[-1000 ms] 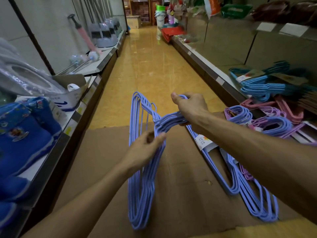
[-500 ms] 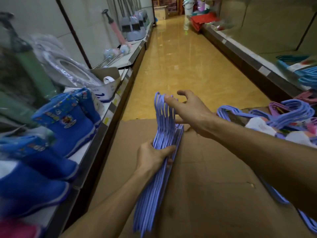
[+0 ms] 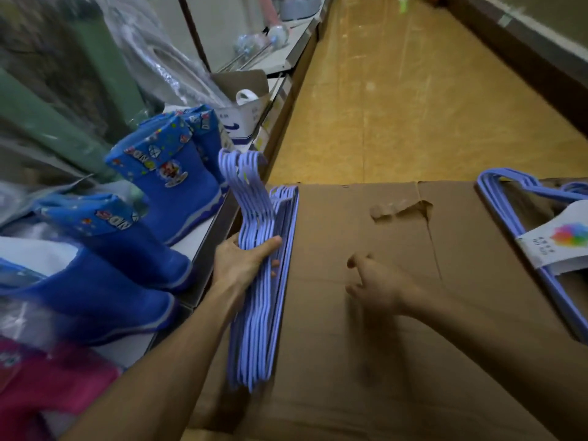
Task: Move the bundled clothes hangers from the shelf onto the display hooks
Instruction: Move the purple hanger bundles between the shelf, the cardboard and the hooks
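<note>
the left hand point(image 3: 245, 265) keeps its grip curled round the middle of the lilac hanger bundle point(image 3: 264, 281), thumb across the top, holding it edge-on with the hooks pointing away toward the blue rain boots point(image 3: 168, 183). the right hand point(image 3: 378, 284), which steadied the hooks half a second ago, has let go and hangs loosely curled, holding nothing, over the flattened cardboard point(image 3: 397, 361). the bundle is now carried one-handed beside the left shelf edge point(image 3: 203, 249). a second labelled bundle point(image 3: 521, 237) lies on the cardboard at right. no display hooks are in view, so hanging is likely still ahead.
</note>
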`<control>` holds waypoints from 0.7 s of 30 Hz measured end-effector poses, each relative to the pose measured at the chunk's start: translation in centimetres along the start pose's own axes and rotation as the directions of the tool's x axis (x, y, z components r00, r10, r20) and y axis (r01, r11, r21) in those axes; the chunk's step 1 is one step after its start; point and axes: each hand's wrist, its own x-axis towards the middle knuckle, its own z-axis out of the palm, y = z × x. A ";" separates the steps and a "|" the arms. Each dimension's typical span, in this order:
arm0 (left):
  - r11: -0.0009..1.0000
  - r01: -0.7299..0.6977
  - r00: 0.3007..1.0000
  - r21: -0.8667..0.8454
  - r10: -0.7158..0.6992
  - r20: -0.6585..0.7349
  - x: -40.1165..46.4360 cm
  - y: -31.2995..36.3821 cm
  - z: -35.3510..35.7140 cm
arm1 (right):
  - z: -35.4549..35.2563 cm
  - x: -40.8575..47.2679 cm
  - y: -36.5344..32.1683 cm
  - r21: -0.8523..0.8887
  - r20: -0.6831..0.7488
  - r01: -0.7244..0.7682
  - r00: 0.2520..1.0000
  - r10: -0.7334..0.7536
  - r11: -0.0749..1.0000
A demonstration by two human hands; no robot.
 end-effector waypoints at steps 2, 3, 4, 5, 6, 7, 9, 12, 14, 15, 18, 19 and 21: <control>0.999 0.012 0.999 0.042 -0.011 -0.035 1.0 -0.9 -1.2 | 1.8 0.4 0.0 -0.060 0.056 0.018 0.998 -0.015 0.998; 0.997 0.004 0.999 0.076 -0.001 -0.049 1.5 -1.4 -1.8 | 2.5 0.5 0.0 -0.086 0.079 0.026 0.997 -0.019 0.996; 0.992 -0.002 0.998 0.122 0.010 -0.064 2.0 -1.9 -2.3 | 3.2 0.7 0.0 -0.112 0.095 0.032 0.995 -0.021 0.993; 0.986 -0.011 0.997 0.164 0.023 -0.073 2.5 -2.4 -2.7 | 3.8 0.8 -0.1 -0.139 0.107 0.039 0.994 -0.024 0.990; 0.980 -0.015 0.996 0.197 0.031 -0.079 2.8 -2.6 -3.0 | 4.4 1.0 -0.1 -0.167 0.107 0.047 0.994 -0.029 0.985; 0.975 -0.017 0.996 0.222 0.036 -0.083 2.9 -2.6 -3.2 | 4.9 1.0 -0.1 -0.200 0.097 0.052 0.995 -0.033 0.978; 0.966 -0.015 0.994 0.260 0.043 -0.103 2.8 -2.3 -3.4 | 5.6 1.1 -0.3 -0.271 0.064 0.060 0.997 -0.044 0.961; 0.913 -0.072 0.990 0.402 0.115 -0.082 2.5 -2.4 -3.3 | 6.1 1.1 -0.5 -0.318 0.032 0.057 0.998 -0.050 0.946; 0.863 -0.135 0.978 0.486 0.194 -0.072 2.5 -2.3 -3.1 | 6.2 1.1 -0.4 -0.329 0.022 0.065 0.998 -0.061 0.942; 0.836 -0.156 0.973 0.525 0.223 -0.066 2.4 -2.2 -3.0 | 6.3 1.1 -0.4 -0.330 0.020 0.070 0.998 -0.067 0.941; 0.700 -0.151 0.964 0.698 0.261 -0.053 2.1 -1.8 -2.6 | 6.4 1.0 0.1 -0.322 0.037 0.089 0.996 -0.082 0.942; 0.646 -0.149 0.958 0.749 0.281 -0.052 2.1 -1.6 -2.6 | 6.4 0.9 0.3 -0.323 0.044 0.100 0.995 -0.091 0.941; 0.559 -0.143 0.951 0.817 0.307 -0.044 1.9 -1.1 -2.8 | 6.5 0.6 0.8 -0.322 0.058 0.124 0.992 -0.112 0.938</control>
